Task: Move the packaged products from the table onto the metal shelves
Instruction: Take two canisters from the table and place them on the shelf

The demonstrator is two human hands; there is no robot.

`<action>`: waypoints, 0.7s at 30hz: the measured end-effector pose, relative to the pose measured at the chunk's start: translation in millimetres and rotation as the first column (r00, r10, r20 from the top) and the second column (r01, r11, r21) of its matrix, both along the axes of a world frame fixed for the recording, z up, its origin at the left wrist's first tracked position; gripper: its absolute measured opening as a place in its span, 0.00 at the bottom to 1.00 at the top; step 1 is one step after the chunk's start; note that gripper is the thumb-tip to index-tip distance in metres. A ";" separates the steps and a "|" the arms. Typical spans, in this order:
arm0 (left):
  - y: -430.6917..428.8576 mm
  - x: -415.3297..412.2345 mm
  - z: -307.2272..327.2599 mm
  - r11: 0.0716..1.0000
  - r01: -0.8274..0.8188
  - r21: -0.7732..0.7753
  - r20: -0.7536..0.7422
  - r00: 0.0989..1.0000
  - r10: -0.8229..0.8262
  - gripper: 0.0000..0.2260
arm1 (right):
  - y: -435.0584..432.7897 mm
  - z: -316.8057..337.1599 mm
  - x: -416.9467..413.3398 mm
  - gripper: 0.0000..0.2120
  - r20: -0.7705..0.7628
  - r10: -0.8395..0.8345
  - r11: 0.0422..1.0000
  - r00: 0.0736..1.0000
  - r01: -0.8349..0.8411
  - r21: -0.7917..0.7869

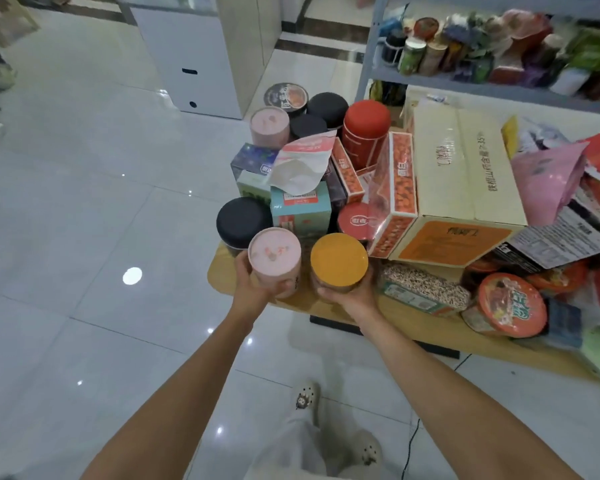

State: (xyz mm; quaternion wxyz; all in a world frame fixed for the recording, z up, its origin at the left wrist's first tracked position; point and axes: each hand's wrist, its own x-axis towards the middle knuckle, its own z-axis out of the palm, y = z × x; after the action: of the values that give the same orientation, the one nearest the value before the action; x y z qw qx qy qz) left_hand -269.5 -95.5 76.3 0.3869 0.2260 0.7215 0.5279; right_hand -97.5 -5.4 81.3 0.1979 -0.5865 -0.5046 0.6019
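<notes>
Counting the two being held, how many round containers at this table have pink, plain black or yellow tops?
Pink-topped round tubs: 2
Plain black-lidded round jars: 3
Yellow-lidded round jar: 1
Total: 6
</notes>
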 end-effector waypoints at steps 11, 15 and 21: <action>11.2 -5.1 2.9 0.990 0.134 -0.050 -0.153 0.978 -0.140 0.49 | 2.8 0.2 14.4 0.54 0.013 0.073 0.996 0.997 -0.073 0.058; 8.9 -2.1 4.8 0.985 0.152 -0.076 -0.064 0.986 -0.157 0.52 | 8.6 -2.2 28.5 0.53 -0.046 0.147 0.989 0.988 -0.146 0.032; -11.9 29.5 27.4 0.996 0.091 -0.016 0.062 0.994 -0.090 0.34 | 16.2 0.8 52.9 0.48 -0.158 0.304 0.946 0.939 -0.317 -0.066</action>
State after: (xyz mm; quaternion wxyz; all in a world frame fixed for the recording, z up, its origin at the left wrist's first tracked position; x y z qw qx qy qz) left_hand -240.0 -107.4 103.7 0.4345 0.2388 0.7031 0.5097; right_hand -44.5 10.7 82.1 0.1099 -0.4622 -0.5474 0.6889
